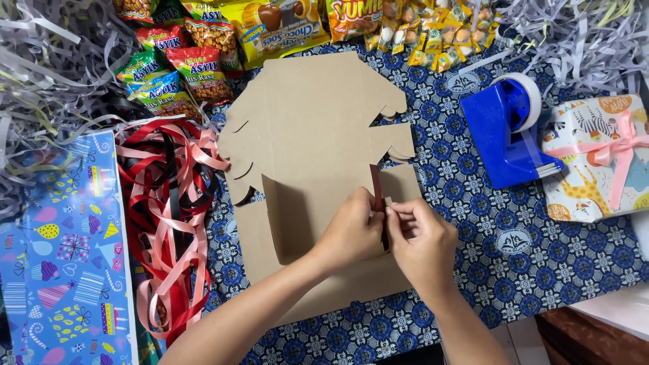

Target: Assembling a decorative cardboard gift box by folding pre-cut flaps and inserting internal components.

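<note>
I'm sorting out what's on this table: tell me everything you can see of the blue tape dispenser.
The blue tape dispenser sits on the patterned blue tablecloth, right of the flat cardboard box blank and left of the wrapped gift with a pink ribbon, seemingly touching it. It looks like glossy moulded plastic, with a heavy wedge-shaped base. A white-looking tape roll stands upright in its far end. Neither hand touches it.

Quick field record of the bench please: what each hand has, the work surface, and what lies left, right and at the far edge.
Left hand: pinching dark red strip
Right hand: pinching same strip
Under hands: flat cardboard box blank
Surface: blue patterned cloth
Left: ribbon tangle, party gift wrap
Right: blue tape dispenser, wrapped gift
Far edge: snack packets
</note>
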